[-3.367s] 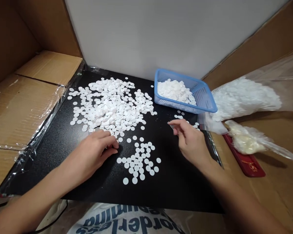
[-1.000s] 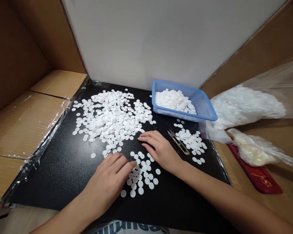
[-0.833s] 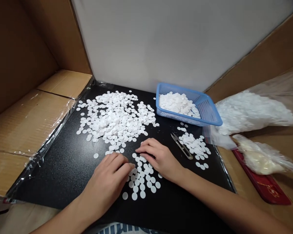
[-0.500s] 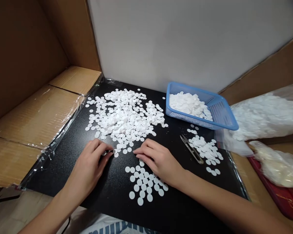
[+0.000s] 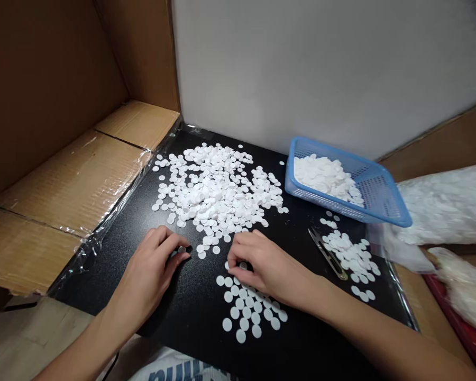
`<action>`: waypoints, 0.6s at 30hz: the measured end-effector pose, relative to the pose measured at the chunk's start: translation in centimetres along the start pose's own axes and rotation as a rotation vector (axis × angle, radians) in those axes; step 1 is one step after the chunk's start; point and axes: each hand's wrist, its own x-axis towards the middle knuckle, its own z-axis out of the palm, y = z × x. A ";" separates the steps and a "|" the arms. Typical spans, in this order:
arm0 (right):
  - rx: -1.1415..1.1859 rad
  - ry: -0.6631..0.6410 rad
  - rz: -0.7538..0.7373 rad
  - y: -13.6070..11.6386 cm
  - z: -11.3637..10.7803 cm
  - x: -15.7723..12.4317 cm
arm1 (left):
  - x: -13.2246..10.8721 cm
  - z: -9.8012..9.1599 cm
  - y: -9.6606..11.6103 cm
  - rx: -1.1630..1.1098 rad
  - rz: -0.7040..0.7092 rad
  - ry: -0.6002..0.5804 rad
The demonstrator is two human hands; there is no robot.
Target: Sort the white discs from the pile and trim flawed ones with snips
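Small round white discs lie in a large spread pile [image 5: 218, 190] on the black tabletop [image 5: 182, 317]. My left hand [image 5: 153, 262] rests at the near left of the pile, thumb and forefinger slightly apart. One white disc shows on the table in that gap. My right hand [image 5: 262, 264] is curled at the pile's near side, its thumb and forefinger brought close together at a single white disc [image 5: 226, 265]. Partly beneath the right hand and nearer to me, a smaller group of discs [image 5: 246, 312] lies flat and spread out.
A blue basket [image 5: 388, 214] with white discs stands at the back right. Thread snips [image 5: 328, 255] lie beside another small disc heap [image 5: 351, 254]. Plastic bags [image 5: 448, 206] fill the far right. Cardboard [image 5: 71, 180] flanks the left, with a grey panel [image 5: 301, 69] behind.
The view has shifted, so everything sits further right. My right forefinger has curled in toward the thumb, and a disc has come nearer to me with it. The left hand has barely moved.
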 end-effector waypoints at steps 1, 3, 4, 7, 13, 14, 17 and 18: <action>-0.012 -0.036 -0.006 -0.2 0.0 -0.1 | -0.1 0.0 0.0 0.009 0.010 -0.002; -0.025 -0.027 0.008 -0.6 0.1 0.0 | -0.1 0.4 0.2 0.027 0.037 -0.017; -0.034 0.018 0.021 -0.7 0.3 0.2 | -0.1 0.7 0.4 0.040 0.049 -0.028; -0.078 0.141 0.044 -0.7 1.2 1.1 | 0.0 1.6 0.9 0.098 0.063 -0.052; -0.163 0.202 0.069 -0.6 2.3 2.0 | 0.2 2.3 1.4 0.206 0.080 -0.083; -0.156 0.207 0.077 -0.6 2.3 2.0 | 0.3 2.2 1.5 0.225 0.099 -0.087; -0.093 0.195 0.089 -0.6 1.9 2.1 | 0.4 1.9 1.7 0.271 0.162 -0.089; -0.068 0.191 0.086 -0.6 1.8 2.1 | 0.5 1.8 1.7 0.272 0.178 -0.082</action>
